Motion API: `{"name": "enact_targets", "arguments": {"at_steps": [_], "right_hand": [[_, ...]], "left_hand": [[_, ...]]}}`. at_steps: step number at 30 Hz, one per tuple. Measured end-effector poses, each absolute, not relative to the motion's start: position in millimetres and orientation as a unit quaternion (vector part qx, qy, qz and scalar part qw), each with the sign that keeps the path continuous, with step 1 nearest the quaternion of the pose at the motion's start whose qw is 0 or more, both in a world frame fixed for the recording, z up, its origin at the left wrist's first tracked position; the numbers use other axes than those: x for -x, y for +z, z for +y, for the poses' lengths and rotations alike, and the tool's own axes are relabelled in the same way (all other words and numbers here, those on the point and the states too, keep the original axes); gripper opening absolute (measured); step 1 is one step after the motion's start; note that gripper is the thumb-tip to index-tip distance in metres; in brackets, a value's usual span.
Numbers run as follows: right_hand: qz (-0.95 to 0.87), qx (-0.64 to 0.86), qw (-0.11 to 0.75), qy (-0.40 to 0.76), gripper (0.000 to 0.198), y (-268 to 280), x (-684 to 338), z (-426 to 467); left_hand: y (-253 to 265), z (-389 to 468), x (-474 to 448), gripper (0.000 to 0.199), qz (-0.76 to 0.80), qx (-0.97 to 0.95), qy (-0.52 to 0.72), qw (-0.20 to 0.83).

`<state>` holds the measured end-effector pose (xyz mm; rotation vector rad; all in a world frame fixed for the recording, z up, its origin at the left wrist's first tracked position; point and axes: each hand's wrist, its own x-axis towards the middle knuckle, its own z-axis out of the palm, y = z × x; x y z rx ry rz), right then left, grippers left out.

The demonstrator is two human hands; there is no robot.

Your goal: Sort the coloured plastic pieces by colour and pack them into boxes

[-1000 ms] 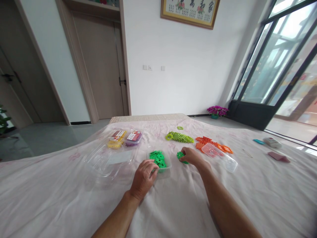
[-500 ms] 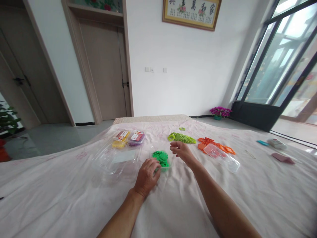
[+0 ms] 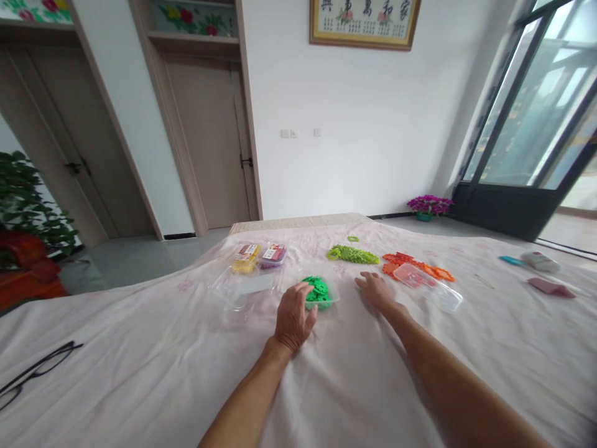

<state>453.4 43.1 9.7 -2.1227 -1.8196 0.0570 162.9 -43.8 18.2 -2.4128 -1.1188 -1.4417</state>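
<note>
A clear plastic container (image 3: pixel 332 302) filled with green plastic pieces (image 3: pixel 318 289) stands on the cloth in front of me. My left hand (image 3: pixel 295 316) grips its near left corner, fingers over the left rim and thumb at the front. To the right of it, my right hand (image 3: pixel 373 287) rests low over the cloth, fingers stretched out, nothing visible in them. Beyond lies a bunch of lime-green linked pieces (image 3: pixel 354 254), with one small lime piece (image 3: pixel 353 239) farther back. Orange-red pieces (image 3: pixel 396 264) spread beyond my right hand, partly under a clear plastic lid (image 3: pixel 441 294).
Yellow (image 3: pixel 245 259) and purple (image 3: pixel 273 256) packed boxes stand at the back left, behind clear empty plastic packaging (image 3: pixel 233 292). Eyeglasses (image 3: pixel 41 367) lie at the left. A blue item (image 3: pixel 512 261), a whitish packet (image 3: pixel 541 261) and a pink piece (image 3: pixel 551 287) lie far right.
My right hand has moved away from the container to the right and lowered toward the cloth, its fingers straightening. My left hand stays at the container's left side. The view has swung slightly left.
</note>
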Motion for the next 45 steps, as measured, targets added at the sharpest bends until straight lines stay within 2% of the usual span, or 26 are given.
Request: {"name": "enact_targets", "arguments": {"at_steps": [4, 9, 14, 19, 23, 35, 41, 45], "right_hand": [[-0.669, 0.723, 0.173, 0.014, 0.048, -8.6, -460.5, 31.2], [-0.671, 0.724, 0.161, -0.009, 0.045, -16.3, -456.8, 27.7], [-0.68, 0.714, 0.166, -0.029, 0.044, -8.8, -451.8, 22.7], [-0.676, 0.715, 0.175, -0.028, 0.043, -7.1, -451.8, 18.8], [-0.673, 0.717, 0.179, -0.021, 0.044, -8.5, -453.0, 20.0], [-0.671, 0.712, 0.205, -0.032, 0.038, -4.0, -461.1, 16.9], [-0.577, 0.756, 0.309, 0.015, 0.039, -3.7, -466.8, 12.8], [-0.591, 0.755, 0.283, 0.012, 0.039, -2.5, -464.1, 11.7]], "left_hand": [[16.1, -56.1, -155.4, 0.038, -0.393, 0.78, -0.473, 0.119], [23.7, -72.5, -122.6, 0.05, -0.47, 0.734, -0.452, 0.192], [44.8, -66.9, -87.4, 0.063, -0.6, 0.689, -0.332, 0.234], [62.5, -53.2, -71.4, 0.049, -0.683, 0.693, -0.145, 0.177], [67.0, -47.6, -65.8, 0.039, -0.698, 0.695, -0.08, 0.154], [71.4, -42.5, -25.2, 0.032, -0.732, 0.658, -0.04, 0.171], [84.7, -44.3, -21.8, 0.065, -0.756, 0.645, -0.042, 0.103], [96.7, -63.9, -35.2, 0.07, -0.724, 0.666, -0.146, 0.105]]}}
